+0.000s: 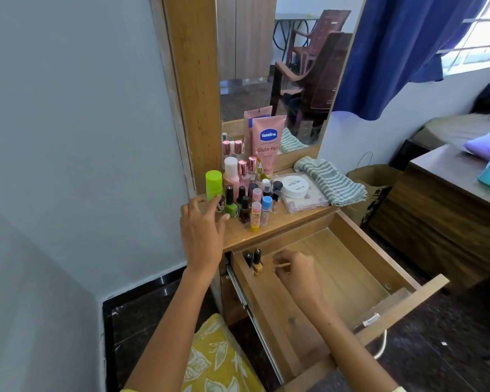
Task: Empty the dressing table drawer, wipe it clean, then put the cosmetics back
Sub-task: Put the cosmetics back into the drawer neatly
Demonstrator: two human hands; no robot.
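The wooden drawer (359,250) is pulled out. Two black-capped nail polish bottles (254,262) stand in its far left corner. My right hand (293,268) is inside the drawer just right of them, fingers curled; whether it holds anything small I cannot tell. My left hand (201,222) hovers over the tabletop (280,226) with fingers spread, touching a small bottle beside the green bottle (213,184). Many cosmetics (249,193) crowd the tabletop, among them a pink Vaseline tube (268,142), a white round jar (295,186) and a striped cloth (330,182).
A mirror (280,66) rises behind the table. A grey wall is on the left, a yellow patterned cushion (215,360) below. A paper bag (375,182) and a wooden bed with a purple pillow (487,144) stand to the right. A blue curtain (402,52) hangs by the window.
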